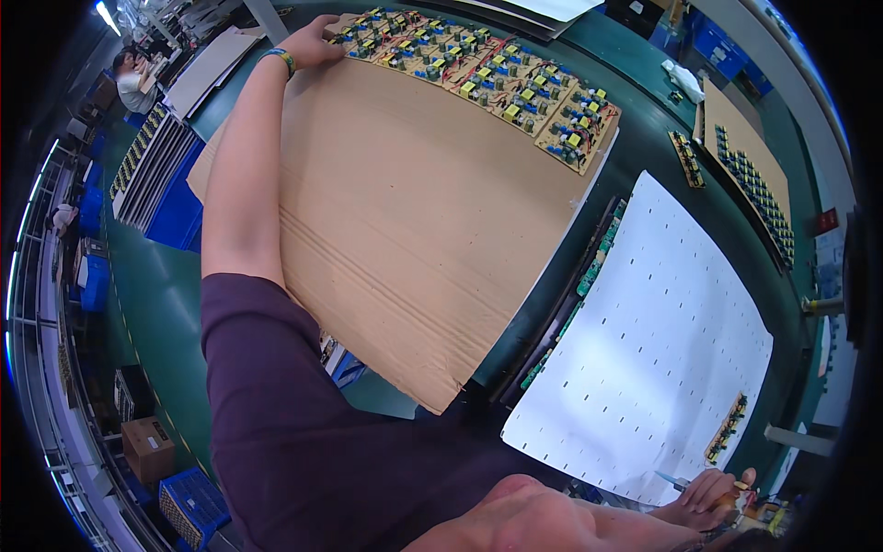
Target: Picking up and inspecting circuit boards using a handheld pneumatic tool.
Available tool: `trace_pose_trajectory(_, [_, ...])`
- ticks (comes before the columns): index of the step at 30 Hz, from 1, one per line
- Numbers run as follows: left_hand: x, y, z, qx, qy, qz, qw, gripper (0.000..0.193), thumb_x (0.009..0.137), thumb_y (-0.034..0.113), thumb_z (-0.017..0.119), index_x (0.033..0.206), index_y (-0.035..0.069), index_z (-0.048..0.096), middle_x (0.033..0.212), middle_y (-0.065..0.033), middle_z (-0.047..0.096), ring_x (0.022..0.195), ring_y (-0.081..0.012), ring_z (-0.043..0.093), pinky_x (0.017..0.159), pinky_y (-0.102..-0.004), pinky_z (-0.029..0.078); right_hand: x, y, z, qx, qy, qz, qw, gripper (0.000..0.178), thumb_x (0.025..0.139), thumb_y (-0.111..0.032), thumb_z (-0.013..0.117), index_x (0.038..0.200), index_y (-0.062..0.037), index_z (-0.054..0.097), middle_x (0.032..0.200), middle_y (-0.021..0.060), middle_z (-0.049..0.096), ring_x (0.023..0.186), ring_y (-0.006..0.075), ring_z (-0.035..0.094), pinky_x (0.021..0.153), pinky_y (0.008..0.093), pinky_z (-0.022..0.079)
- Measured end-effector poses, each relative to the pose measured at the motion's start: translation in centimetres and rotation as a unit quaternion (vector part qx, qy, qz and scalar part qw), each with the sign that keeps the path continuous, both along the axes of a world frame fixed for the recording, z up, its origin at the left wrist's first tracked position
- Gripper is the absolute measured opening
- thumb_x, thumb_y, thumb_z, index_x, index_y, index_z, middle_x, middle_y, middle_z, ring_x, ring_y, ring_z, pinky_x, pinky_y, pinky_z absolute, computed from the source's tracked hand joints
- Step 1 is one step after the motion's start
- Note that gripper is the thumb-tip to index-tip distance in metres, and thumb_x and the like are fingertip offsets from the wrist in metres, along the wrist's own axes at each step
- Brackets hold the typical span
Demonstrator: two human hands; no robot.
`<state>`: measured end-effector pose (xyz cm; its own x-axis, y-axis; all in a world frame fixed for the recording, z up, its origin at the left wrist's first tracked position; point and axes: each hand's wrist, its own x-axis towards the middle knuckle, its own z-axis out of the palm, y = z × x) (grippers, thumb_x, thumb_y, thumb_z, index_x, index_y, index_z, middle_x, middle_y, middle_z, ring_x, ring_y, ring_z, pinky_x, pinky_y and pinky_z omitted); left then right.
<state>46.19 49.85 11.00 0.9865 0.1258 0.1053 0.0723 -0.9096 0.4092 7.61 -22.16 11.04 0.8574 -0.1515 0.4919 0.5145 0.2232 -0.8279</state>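
My left arm stretches to the far left corner of a brown cardboard sheet [405, 193]. There my left hand [313, 44] is closed at the end of a circuit board panel [359, 39], thumb and fingers on either side of its edge. More panels with yellow, blue and red parts [515, 87] lie in a row along the sheet's far side. At the lower right, my right hand [708, 497] has its fingers curled round a slim tool with a pale pointed tip [670, 479]. A small board with yellowish parts [736, 501] sits against those fingers, partly hidden.
A white sheet with small slots [644, 340] lies to the right, bearing one narrow circuit board strip [727, 428]. Green boards [602, 248] show along its left edge. Another strip [686, 158] and a board-covered cardboard [754, 184] lie farther right. Stacked sheets [166, 175] stand left.
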Motion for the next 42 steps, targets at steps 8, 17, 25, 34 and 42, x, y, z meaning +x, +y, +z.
trace_pose_trajectory(8, [-0.3,0.5,0.0,0.008,-0.023,0.011,1.000,0.069,0.075,0.028,0.061,0.136,0.006,0.036,0.125,-0.0197,0.053,0.115,-0.0298,0.052,0.098,-0.0352,0.040,-0.3,-0.3,0.2,-0.015,-0.008,0.018,1.000,0.042,0.089,-0.022,0.059,0.116,-0.0011,0.033,0.051,0.0027,0.042,0.036,0.0085,0.037,0.032,0.0193,0.038])
trace_pose_trajectory(17, [-4.2,5.7,0.0,0.145,0.107,0.194,0.964,0.059,0.084,0.046,0.049,0.117,-0.003,0.055,0.120,-0.0251,0.054,0.113,-0.0360,0.052,0.096,-0.0393,0.040,-1.1,-1.7,-0.6,0.005,0.011,-0.034,0.999,0.053,0.082,-0.025,0.068,0.114,-0.0006,0.033,0.047,0.0003,0.046,0.033,0.0079,0.041,0.033,0.0181,0.038])
trace_pose_trajectory(25, [-2.1,9.1,-2.1,0.177,0.029,0.189,0.966,0.059,0.086,0.047,0.046,0.105,-0.006,0.060,0.111,-0.0286,0.058,0.107,-0.0397,0.054,0.093,-0.0415,0.041,-1.1,-2.3,-0.5,0.026,-0.033,0.008,0.999,0.051,0.085,-0.020,0.065,0.117,0.0025,0.033,0.046,-0.0002,0.042,0.033,0.0081,0.038,0.030,0.0194,0.037])
trace_pose_trajectory(34, [-3.5,14.0,0.8,0.246,-0.121,0.151,0.950,0.057,0.088,0.041,0.050,0.123,-0.004,0.045,0.119,-0.0278,0.053,0.112,-0.0393,0.052,0.096,-0.0415,0.040,-1.9,-4.8,-1.9,0.046,-0.025,-0.009,0.999,0.055,0.085,-0.027,0.066,0.117,0.0012,0.031,0.046,-0.0044,0.038,0.033,0.0070,0.036,0.030,0.0205,0.031])
trace_pose_trajectory(42, [-12.0,-30.7,12.0,0.045,0.059,-0.381,0.922,0.031,0.094,0.024,0.050,0.114,0.001,0.056,0.111,-0.0094,0.059,0.102,-0.0168,0.055,0.090,-0.0300,0.043,-4.6,-8.2,0.9,-0.050,0.011,0.025,0.998,0.054,0.086,-0.028,0.065,0.118,0.0024,0.033,0.051,-0.0036,0.041,0.037,0.0067,0.038,0.033,0.0196,0.032])
